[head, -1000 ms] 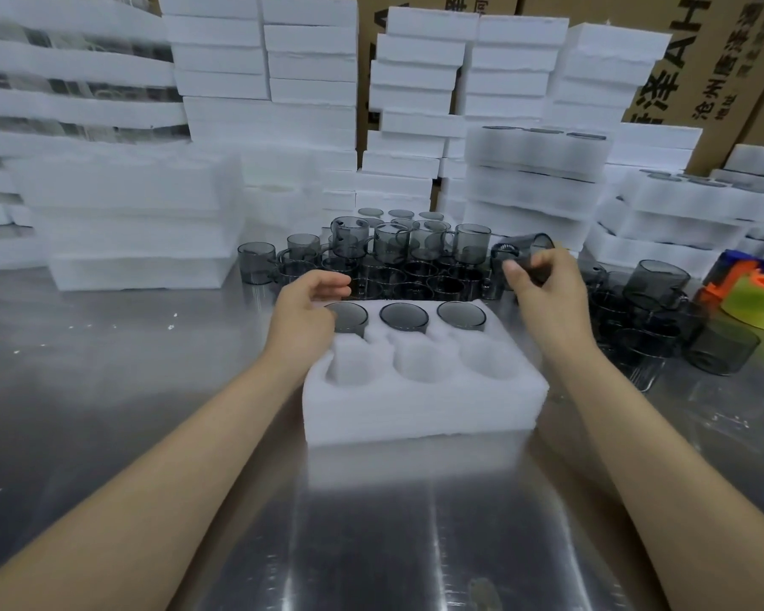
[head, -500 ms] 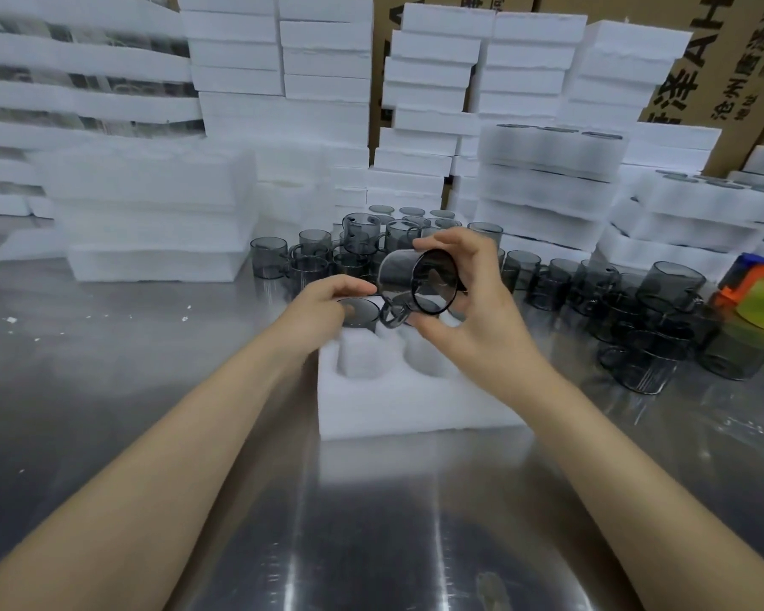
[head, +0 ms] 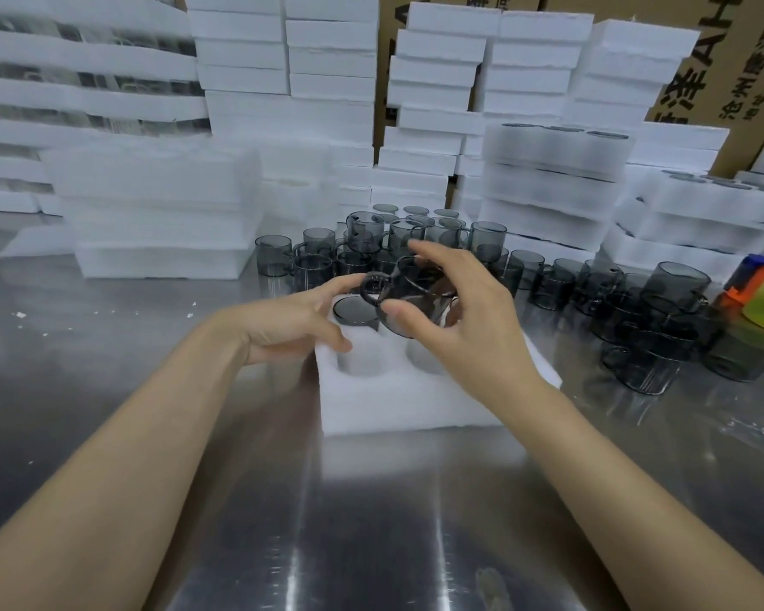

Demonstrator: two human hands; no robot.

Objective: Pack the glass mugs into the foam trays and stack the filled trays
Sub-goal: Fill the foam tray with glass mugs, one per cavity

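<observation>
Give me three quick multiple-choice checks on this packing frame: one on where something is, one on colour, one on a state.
1. Where is the mug that the right hand holds?
A. Above the foam tray
B. Standing on the table
C. On a foam stack

2. What colour is the glass of that mug?
A. Clear
B. Smoky grey
C. Amber

3. What is in the tray's near-left pocket?
A. A mug
B. A lid
C. Nothing

Key:
1 A: the hand pinches it, tilted, over the tray's middle.
2 B: it is tinted dark grey, like the loose mugs behind.
3 C: only white foam shows in it, while the far-left pocket holds a seated mug.
</observation>
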